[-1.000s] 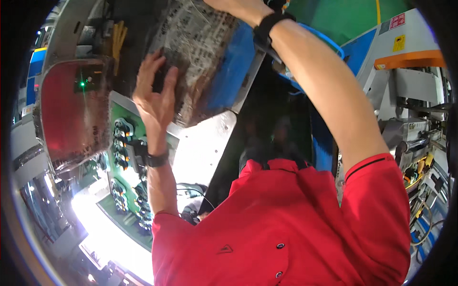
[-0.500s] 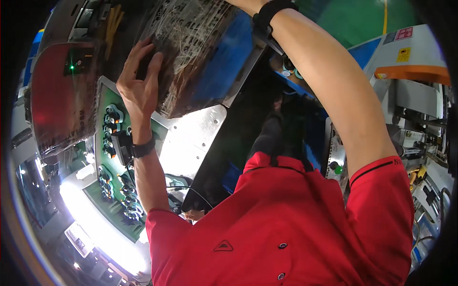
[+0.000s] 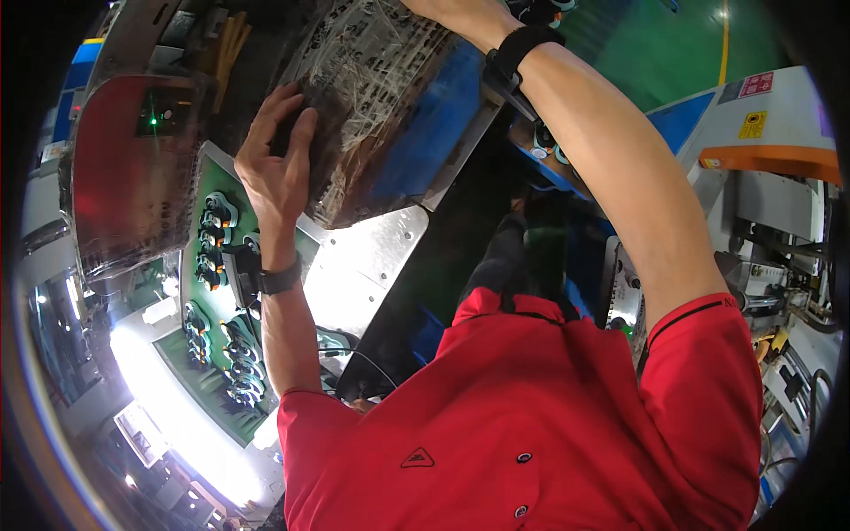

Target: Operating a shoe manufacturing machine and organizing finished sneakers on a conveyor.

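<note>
spreading apart, the fingers (image 3: 264, 124) of the left hand (image 3: 273, 184) are held beside the film-wrapped block (image 3: 376, 84) at the upper centre of the frame; whether it is touched cannot be told. the right hand (image 3: 456, 16) is cut off by the top edge, its grip hidden. shoes (image 3: 217, 211) are lined up at left.

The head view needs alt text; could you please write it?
A person in red has an open left hand by a plastic-covered box; the right hand is partly out of frame. Shoes stand in rows at left.
</note>
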